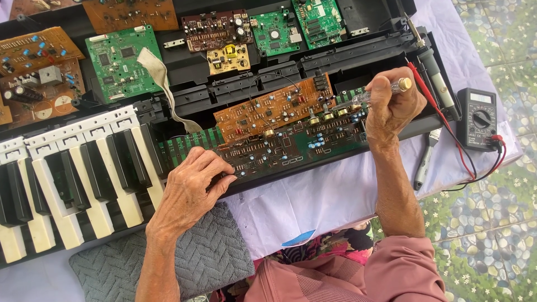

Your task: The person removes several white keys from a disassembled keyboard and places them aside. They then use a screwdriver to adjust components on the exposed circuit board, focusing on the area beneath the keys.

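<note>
An opened keyboard case (184,70), black and long, fills most of the table (335,196), which is covered in a pale cloth. At the case's left end sits a block of white and black keys (78,173), running down to the table's near left edge. Along the case's far edge lie several loose boards: a green board (120,61) near the far left, brown boards (39,72) beside it, and smaller green boards (296,25) towards the far right. In the middle of the case a long dark circuit board (291,145) lies along the near edge, with an orange-brown board (274,106) just behind it and touching it. A grey ribbon cable (159,84) curls from the green board down towards the dark one. A grey mat (207,257) lies at the table's near edge under the left wrist. The left hand (190,187) rests flat-fingered on the left end of the dark board, fingers loosely spread, gripping nothing. The right hand (391,103) is closed around a clear-handled screwdriver (372,95), its tip down on the boards' right end. At the table's right edge sits a black meter (476,118) with red leads (447,128), and a soldering iron (433,72) lies beside it.
</note>
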